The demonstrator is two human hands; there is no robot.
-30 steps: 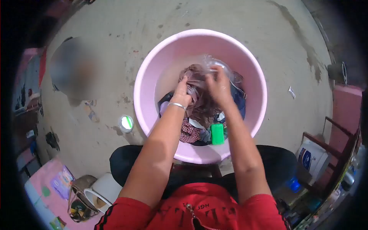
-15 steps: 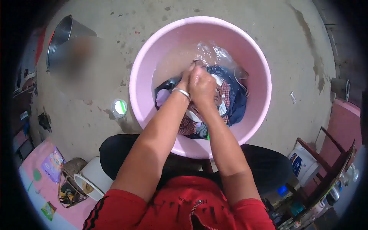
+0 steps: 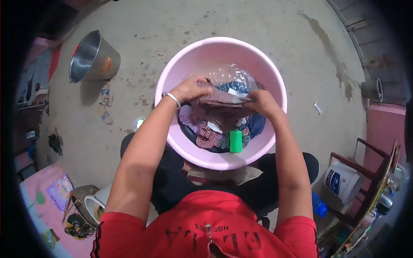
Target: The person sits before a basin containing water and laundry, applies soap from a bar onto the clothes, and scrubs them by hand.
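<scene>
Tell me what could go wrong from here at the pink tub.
The green soap bar rests on clothes by the near wall of the pink tub and might slide down among them. The brown cloth, held between left hand and right hand, could slip free.

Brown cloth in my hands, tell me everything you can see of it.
The brown cloth looks thin and wet, with a mauve tinge and creases. The left hand and the right hand grip its upper edge, well apart, spreading it between them. Below, its folds hang inside the pink tub over other clothes; whether they rest on them, I cannot tell.
</scene>
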